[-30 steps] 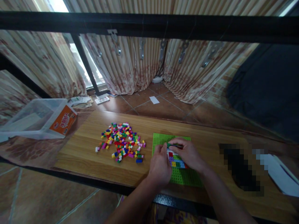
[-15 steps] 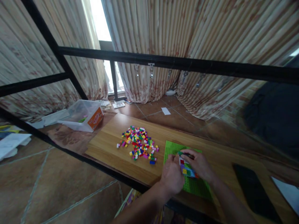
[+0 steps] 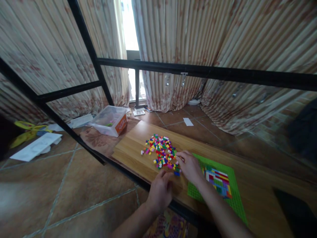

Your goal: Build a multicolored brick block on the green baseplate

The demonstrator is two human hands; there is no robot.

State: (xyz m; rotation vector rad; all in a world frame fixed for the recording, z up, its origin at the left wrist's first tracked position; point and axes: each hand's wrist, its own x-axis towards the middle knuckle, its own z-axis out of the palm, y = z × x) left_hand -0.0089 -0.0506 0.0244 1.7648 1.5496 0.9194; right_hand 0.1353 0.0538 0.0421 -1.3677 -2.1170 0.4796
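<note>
Wood worktop [image 3: 133,142]: green baseplate [image 3: 238,202] sits beside loose brick pile [image 3: 163,153], likely for short reach.
Right hand [image 3: 190,166] at pile's right edge, grip nearly pinched, can't tell if loaded. Left hand [image 3: 160,191] at near edge, loosely curled, contents unclear, near blue brick [image 3: 176,173].

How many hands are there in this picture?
2: the left hand over the table's near edge, the right hand at the right side of the bricks.

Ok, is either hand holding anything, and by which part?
Can't tell for the right hand, at the right edge of the brick pile: its fingertips are too small and blurred. I see nothing held in the left hand.
</note>
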